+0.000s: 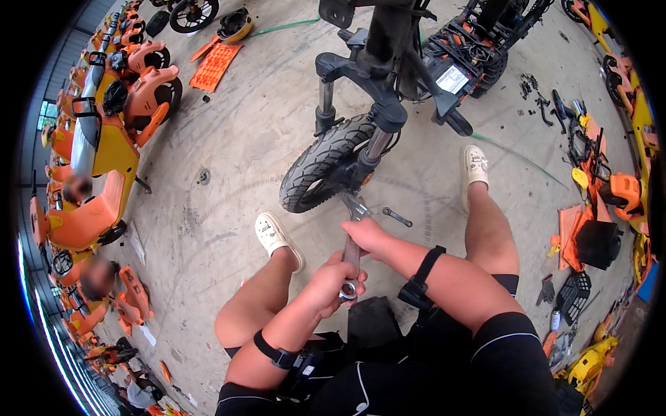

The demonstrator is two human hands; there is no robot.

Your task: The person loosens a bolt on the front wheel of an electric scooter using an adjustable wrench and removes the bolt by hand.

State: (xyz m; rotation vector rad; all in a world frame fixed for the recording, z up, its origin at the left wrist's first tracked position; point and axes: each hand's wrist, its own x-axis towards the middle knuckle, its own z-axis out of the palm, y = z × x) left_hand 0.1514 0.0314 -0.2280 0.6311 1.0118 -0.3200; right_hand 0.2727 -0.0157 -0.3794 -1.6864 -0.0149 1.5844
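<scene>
My left hand (pixel 335 283) is closed around the lower part of a large combination wrench (pixel 352 255), whose ring end sticks out below the fingers. Higher on the same wrench, my right hand (pixel 365 234) grips close to the open-ended jaw. That jaw lies at the axle area of the front wheel (pixel 322 166), by the foot of the fork leg; whether it sits on a nut I cannot tell. A smaller wrench (pixel 397 216) lies on the floor just right of the jaw. Above stands the scooter's black front fork (pixel 378 111).
Rows of orange and yellow scooters (pixel 114 145) line the left side, with blurred people among them. Loose orange panels, a black box (pixel 598 244) and a spray can (pixel 555 319) lie at the right. An orange panel (pixel 216 67) and a helmet (pixel 234 25) lie farther off.
</scene>
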